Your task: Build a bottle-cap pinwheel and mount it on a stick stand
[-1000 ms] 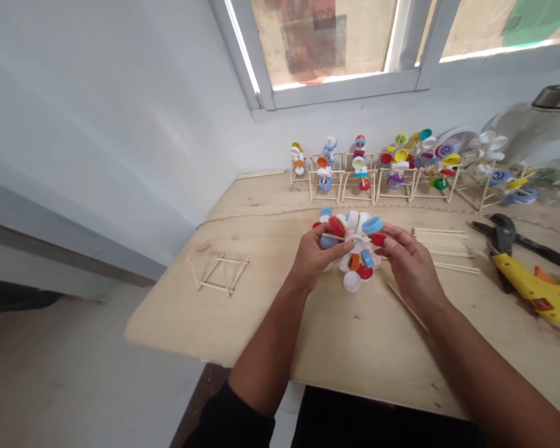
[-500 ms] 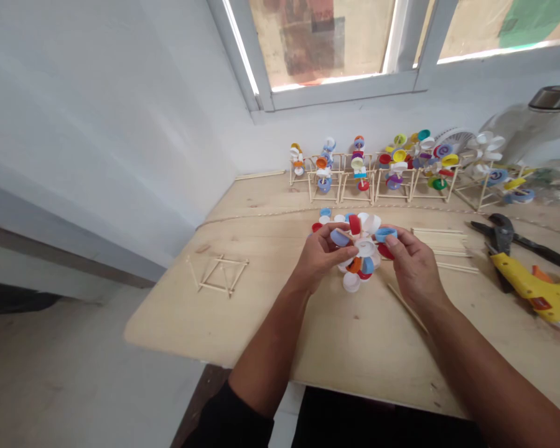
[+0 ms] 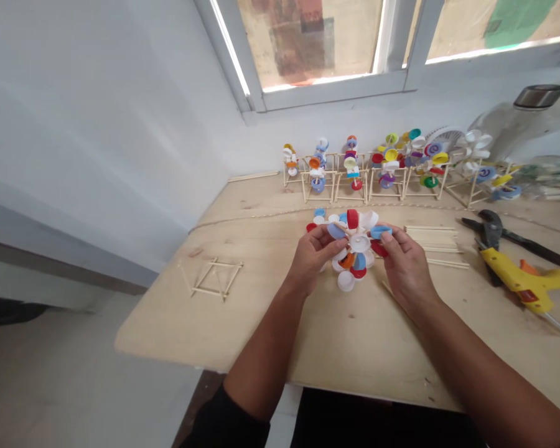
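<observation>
Both of my hands grip a wheel made of coloured bottle caps (image 3: pixel 359 242) above the table. My left hand (image 3: pixel 312 255) is closed on its left side, by a lilac cap (image 3: pixel 336 231). With thumb and fingers, my right hand (image 3: pixel 405 258) pinches a light blue cap (image 3: pixel 381 232) on the right side. White, red, orange and blue caps surround the wheel's white middle. Partly hidden behind my left hand, several loose caps (image 3: pixel 320 213) lie on the table. A thin wooden stick (image 3: pixel 392 295) rests beneath my right hand.
A stick frame (image 3: pixel 218 278) stands on the left of the wooden table (image 3: pixel 168 323). Along the wall are several cap wheels on stick frames (image 3: pixel 351 177). To the right lie wooden sticks (image 3: pixel 432 239), pliers (image 3: pixel 490 230) and a yellow glue gun (image 3: pixel 525 283).
The view has shifted slightly, so the table's things appear a little further left. Both hands keep hold of the cap wheel, which looks nearly unchanged in pose.
</observation>
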{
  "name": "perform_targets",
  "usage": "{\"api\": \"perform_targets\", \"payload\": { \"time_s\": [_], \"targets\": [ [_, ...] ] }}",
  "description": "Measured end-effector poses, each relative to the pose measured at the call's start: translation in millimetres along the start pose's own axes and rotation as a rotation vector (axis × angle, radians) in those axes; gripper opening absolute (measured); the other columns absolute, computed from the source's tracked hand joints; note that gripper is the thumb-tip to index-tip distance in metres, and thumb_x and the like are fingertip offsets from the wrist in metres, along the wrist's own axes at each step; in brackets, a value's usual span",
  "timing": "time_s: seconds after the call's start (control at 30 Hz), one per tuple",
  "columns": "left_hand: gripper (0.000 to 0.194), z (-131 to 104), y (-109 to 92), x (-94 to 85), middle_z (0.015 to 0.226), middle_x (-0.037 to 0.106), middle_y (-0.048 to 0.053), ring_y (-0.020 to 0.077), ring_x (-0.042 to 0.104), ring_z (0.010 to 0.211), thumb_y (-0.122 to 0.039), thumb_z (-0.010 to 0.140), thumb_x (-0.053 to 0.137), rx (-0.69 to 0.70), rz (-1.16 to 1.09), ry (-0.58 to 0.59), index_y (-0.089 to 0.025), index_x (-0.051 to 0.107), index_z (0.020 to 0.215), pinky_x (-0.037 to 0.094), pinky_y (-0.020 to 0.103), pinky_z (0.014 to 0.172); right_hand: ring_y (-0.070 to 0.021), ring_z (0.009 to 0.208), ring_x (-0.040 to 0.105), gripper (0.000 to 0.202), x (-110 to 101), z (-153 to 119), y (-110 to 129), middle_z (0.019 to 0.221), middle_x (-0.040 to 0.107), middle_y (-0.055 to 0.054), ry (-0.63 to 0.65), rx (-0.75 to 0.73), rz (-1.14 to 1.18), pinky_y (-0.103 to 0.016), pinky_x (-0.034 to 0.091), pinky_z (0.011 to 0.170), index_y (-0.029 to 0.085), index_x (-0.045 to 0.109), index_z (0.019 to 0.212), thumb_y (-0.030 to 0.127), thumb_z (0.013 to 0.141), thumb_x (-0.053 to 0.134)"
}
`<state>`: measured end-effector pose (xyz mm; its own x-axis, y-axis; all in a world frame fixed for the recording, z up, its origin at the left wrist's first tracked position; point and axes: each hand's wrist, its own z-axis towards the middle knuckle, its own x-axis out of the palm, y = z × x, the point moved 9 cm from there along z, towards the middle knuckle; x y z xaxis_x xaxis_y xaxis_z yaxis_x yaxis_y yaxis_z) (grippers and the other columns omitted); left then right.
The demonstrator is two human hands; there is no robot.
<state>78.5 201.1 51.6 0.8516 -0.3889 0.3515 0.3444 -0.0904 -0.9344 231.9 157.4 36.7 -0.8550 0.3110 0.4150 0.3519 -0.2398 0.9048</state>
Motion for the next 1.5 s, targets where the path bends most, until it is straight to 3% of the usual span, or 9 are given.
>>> {"api": "perform_targets", "payload": {
  "time_s": [0.13,0.37,0.53,0.7,0.8,1.03,1.33,1.5],
  "targets": [
    [0.034,0,6,4.4,0.085,0.070,0.004,0.0158,0.065,0.077,-0.031,0.061,0.083,-0.022,0.046,0.040,-0.016,0.067,0.087,0.050,0.028,0.074,-0.0151,0.085,0.064,0.028,4,-1,-1,0.093,0.071,-0.001,0.022,-0.005,0.024,-0.032,0.048,0.087,0.024,0.069,0.095,0.042,0.074,0.073],
    [0.034,0,9,-5.9,0.086,0.071,0.005,0.0181,0.066,0.077,-0.034,0.063,0.081,-0.037,0.152,-0.012,-0.015,0.070,0.089,0.051,0.029,0.072,-0.0182,0.089,0.065,0.032,9,-3,0,0.093,0.072,-0.003,0.087,0.028,-0.043,-0.034,0.050,0.085,0.024,0.066,0.100,0.043,0.075,0.070],
    [0.037,-1,7,-9.3,0.082,0.070,0.005,0.0179,0.064,0.072,-0.035,0.062,0.081,-0.057,0.204,-0.023,-0.015,0.070,0.091,0.051,0.029,0.068,-0.0194,0.097,0.063,0.041,13,-3,11,0.100,0.070,-0.003,0.135,-0.037,-0.113,-0.035,0.049,0.087,0.025,0.063,0.108,0.046,0.073,0.070],
    [0.033,-3,8,-1.0,0.072,0.067,0.003,0.0152,0.061,0.063,-0.036,0.063,0.081,-0.083,0.288,0.047,-0.014,0.070,0.086,0.048,0.026,0.060,-0.0160,0.081,0.062,0.034,17,-5,9,0.090,0.069,-0.001,0.173,0.000,-0.165,-0.030,0.050,0.075,0.023,0.065,0.097,0.045,0.072,0.072],
    [0.033,-4,7,-1.9,0.072,0.067,0.002,0.0134,0.060,0.061,-0.035,0.061,0.082,-0.073,0.257,0.013,-0.015,0.070,0.085,0.046,0.024,0.058,-0.0145,0.075,0.060,0.029,18,-5,9,0.082,0.067,0.000,0.169,-0.006,-0.150,-0.029,0.049,0.072,0.023,0.066,0.092,0.045,0.074,0.070],
    [0.035,-2,1,-0.9,0.093,0.073,0.007,0.0207,0.066,0.087,-0.036,0.066,0.079,-0.005,0.181,-0.025,-0.016,0.071,0.094,0.052,0.031,0.080,-0.0158,0.078,0.061,0.034,5,0,11,0.083,0.068,0.000,0.047,-0.057,-0.138,-0.029,0.049,0.074,0.023,0.065,0.095,0.050,0.073,0.069],
    [0.032,-4,-2,-0.1,0.091,0.073,0.008,0.0241,0.068,0.088,-0.037,0.068,0.077,0.002,0.206,-0.044,-0.016,0.072,0.091,0.053,0.036,0.080,-0.0168,0.080,0.061,0.036,6,-1,10,0.081,0.067,0.000,0.046,-0.040,-0.158,-0.031,0.049,0.076,0.026,0.065,0.094,0.054,0.072,0.068],
    [0.040,-2,1,3.0,0.097,0.073,0.009,0.0239,0.067,0.094,-0.035,0.065,0.080,0.009,0.155,-0.029,-0.016,0.070,0.099,0.051,0.034,0.083,-0.0168,0.082,0.063,0.036,5,0,9,0.085,0.069,0.000,0.027,-0.059,-0.109,-0.031,0.050,0.079,0.025,0.064,0.096,0.053,0.073,0.068]
  ]
}}
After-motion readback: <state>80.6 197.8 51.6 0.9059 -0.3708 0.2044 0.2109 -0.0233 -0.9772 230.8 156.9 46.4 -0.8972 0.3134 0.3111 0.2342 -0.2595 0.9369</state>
